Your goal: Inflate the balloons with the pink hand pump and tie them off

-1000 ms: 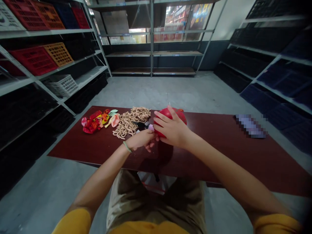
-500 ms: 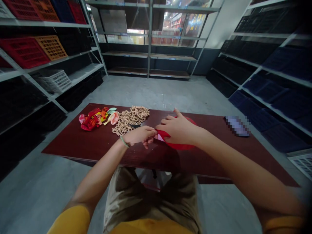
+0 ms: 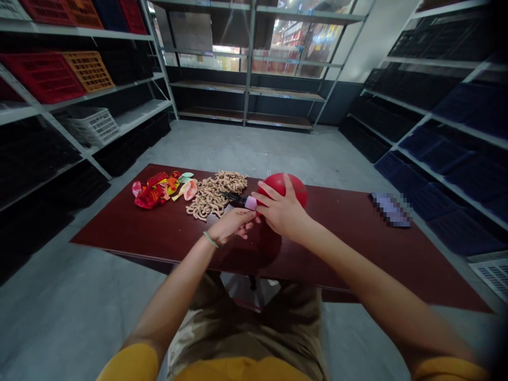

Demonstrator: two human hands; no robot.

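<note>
A round red balloon-like object (image 3: 300, 191) is above the dark red table (image 3: 349, 238), partly covered by my right hand (image 3: 281, 209), whose fingers are spread over its left side. My left hand (image 3: 236, 222) is closed, thumb and fingers pinched at a small pink piece (image 3: 251, 202) at the object's left end. A black part (image 3: 234, 197) sticks out leftward from the pink piece over a pile of beige curled pieces (image 3: 206, 198). What exactly the left fingertips grip is too small to tell.
Crumpled red, yellow and green pieces (image 3: 153, 191) lie at the table's left. A blurred-out flat item (image 3: 391, 210) rests at the right. Shelves with red (image 3: 43, 76), orange (image 3: 89, 71) and white crates (image 3: 95, 126) stand left, dark crates right, a rack (image 3: 248, 69) behind.
The red object now looks rounder and sits further up and left. My right hand has shifted left with fingers more spread. The pink piece and black part have come into clearer view.
</note>
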